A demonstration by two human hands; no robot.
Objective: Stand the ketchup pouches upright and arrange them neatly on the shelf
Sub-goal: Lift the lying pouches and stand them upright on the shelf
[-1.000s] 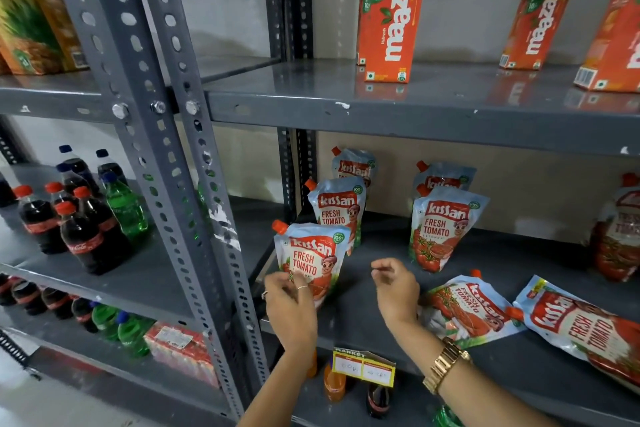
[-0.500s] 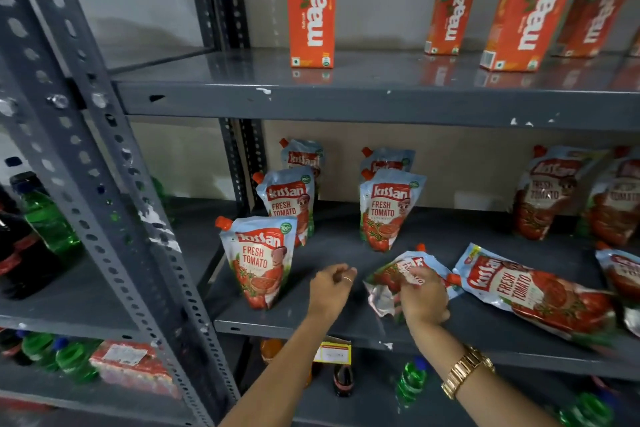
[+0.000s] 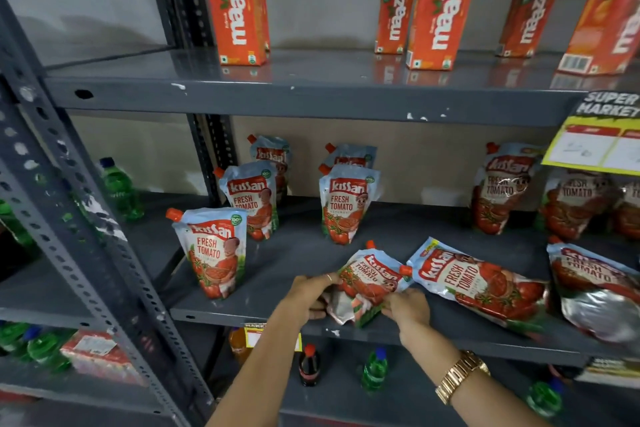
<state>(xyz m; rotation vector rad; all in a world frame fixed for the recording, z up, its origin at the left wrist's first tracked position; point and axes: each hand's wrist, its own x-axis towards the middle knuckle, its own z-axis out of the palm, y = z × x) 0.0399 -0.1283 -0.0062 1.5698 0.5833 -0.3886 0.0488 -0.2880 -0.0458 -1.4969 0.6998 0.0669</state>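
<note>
A small ketchup pouch (image 3: pixel 372 279) lies tilted at the front of the grey middle shelf (image 3: pixel 294 253). My left hand (image 3: pixel 310 291) grips its bottom left corner and my right hand (image 3: pixel 408 307) grips its bottom right. Several pouches stand upright: one at the front left (image 3: pixel 214 250), others behind it (image 3: pixel 251 199) and in the middle (image 3: pixel 348 201). A larger pouch (image 3: pixel 478 284) lies flat just right of the held one, and another (image 3: pixel 595 288) lies flat at the far right. More large pouches (image 3: pixel 502 191) stand at the back right.
Orange juice cartons (image 3: pixel 440 10) stand on the shelf above. A yellow price tag (image 3: pixel 595 146) hangs from that shelf's edge at the right. Green and dark soda bottles (image 3: pixel 374 371) stand on the lower shelf. A perforated grey upright (image 3: pixel 86 236) rises at the left.
The view has swung right. Both hands left the front left upright pouch, moved right and took hold of the small lying pouch, whose bottom is now raised off the shelf.
</note>
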